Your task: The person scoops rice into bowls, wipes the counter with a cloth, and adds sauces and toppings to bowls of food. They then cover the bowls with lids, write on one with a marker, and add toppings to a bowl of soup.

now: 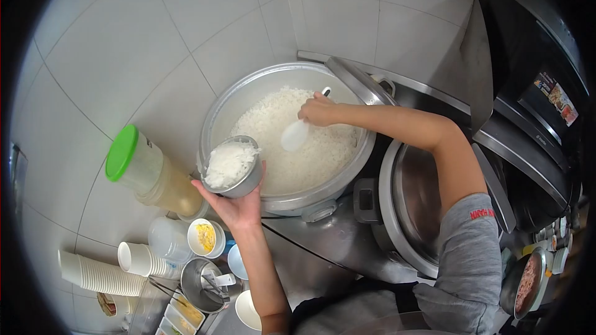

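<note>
Closest in, the grey sleeve leads to the right hand, its grip pinching a white rice paddle that rests on the cooked rice in the large cooker pot. The left hand cups a rice-filled metal bowl from beneath, fingers curled round it, at the pot's near rim.
</note>
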A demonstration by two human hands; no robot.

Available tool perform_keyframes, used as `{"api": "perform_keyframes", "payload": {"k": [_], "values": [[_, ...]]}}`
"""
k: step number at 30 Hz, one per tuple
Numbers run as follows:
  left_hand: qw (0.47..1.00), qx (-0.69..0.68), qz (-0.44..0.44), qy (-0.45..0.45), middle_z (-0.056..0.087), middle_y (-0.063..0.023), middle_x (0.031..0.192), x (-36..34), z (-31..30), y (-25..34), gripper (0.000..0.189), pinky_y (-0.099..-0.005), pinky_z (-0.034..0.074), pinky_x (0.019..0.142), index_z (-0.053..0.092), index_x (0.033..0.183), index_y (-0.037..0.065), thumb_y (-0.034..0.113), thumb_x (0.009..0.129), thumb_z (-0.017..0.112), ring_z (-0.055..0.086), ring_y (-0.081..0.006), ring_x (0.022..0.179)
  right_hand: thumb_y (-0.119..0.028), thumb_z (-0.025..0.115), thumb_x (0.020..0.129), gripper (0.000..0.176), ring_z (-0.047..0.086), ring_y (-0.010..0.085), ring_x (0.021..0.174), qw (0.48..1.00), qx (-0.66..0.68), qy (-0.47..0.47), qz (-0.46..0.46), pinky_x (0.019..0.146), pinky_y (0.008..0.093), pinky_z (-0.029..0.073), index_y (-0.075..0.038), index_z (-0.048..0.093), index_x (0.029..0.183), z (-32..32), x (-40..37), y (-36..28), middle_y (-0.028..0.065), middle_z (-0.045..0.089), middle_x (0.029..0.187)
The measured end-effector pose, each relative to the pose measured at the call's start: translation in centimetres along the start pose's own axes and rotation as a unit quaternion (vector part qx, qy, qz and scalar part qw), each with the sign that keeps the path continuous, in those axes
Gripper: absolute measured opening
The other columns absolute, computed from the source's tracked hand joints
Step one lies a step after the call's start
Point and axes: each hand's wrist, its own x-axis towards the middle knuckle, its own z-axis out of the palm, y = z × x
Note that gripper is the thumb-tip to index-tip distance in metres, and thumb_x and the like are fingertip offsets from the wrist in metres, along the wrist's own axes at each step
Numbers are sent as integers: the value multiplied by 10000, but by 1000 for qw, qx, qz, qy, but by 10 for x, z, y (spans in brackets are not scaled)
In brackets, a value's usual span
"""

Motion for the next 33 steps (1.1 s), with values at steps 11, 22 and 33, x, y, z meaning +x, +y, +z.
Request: {"api": "perform_keyframes", "payload": {"k": [11,22,33], "values": [[1000,4,-13,3,329,-88,1369,-1,1,5,703,-551,257,993,353,1313,148,630,807,427,315,-298,1248,-247,605,781,179,531,180,648,960,48,-248,-118,770,377,300,-102,585,677,-6,-35,-23,-3,562,596],[999,-12,35,-27,335,-115,1365,-5,-2,13,654,-507,273,1011,355,1308,113,500,808,522,330,-300,1244,-217,559,837,256,467,105,565,904,360,-227,32,524,242,378,-21,580,674,-75,-33,2,19,526,606],[997,-4,71,-29,422,-85,1286,17,14,-23,593,-422,330,985,411,1249,90,477,808,494,402,-246,1184,-5,479,822,311,545,282,887,956,86,260,-104,790,320,454,48,527,1125,-90,-80,-133,188,559,1008]]}}
